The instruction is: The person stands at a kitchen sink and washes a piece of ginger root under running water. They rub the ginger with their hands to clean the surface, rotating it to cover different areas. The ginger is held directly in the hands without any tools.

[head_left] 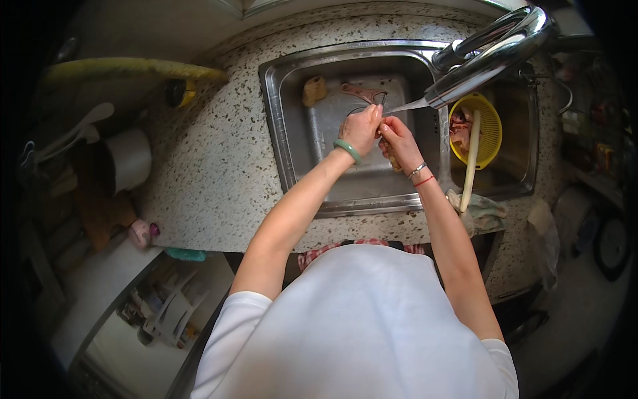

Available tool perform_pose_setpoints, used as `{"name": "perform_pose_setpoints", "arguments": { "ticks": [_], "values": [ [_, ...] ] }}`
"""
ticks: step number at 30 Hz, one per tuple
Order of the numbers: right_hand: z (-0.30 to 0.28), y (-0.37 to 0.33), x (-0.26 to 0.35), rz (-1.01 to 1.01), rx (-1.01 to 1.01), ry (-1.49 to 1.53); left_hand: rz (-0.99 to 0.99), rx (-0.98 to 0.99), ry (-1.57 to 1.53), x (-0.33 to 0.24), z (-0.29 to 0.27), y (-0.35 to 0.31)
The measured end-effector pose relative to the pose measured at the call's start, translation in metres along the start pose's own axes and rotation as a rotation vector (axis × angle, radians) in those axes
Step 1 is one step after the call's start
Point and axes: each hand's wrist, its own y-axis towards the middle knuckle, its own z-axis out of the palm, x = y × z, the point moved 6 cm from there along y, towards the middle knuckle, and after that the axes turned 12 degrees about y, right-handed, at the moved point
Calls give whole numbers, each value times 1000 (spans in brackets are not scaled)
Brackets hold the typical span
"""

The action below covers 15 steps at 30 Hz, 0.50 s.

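My left hand (361, 130), with a green bangle at its wrist, is closed over the steel sink (299, 156). Its fingertips meet those of my right hand (400, 141), also closed, under a stream of water (411, 105) from the tap (495, 60). A tan, knobby piece (395, 162) shows below the right hand's fingers; its kind is not clear. What lies between the fingertips is mostly hidden. Beyond the hands in the same basin are a pinkish-handled peeler (362, 92) and a tan, lumpy chunk (314, 90).
In the right basin stands a yellow basket (490, 136) with raw meat pieces (460, 128). A long pale stick-shaped item (471, 163) leans across its rim. A damp cloth (485, 211) lies on the front edge. Left are a speckled countertop (206, 159) and a white pot (129, 159).
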Motion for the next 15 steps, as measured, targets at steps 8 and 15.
{"name": "perform_pose_setpoints", "arguments": {
  "ticks": [8, 15],
  "values": [
    [-16, 4, 11, -174, -216, 110, -286, 102, -787, 35, 46, 16],
    [-10, -3, 36, -539, -402, -548, -155, -160, -883, -6, 50, 21]
  ]
}}
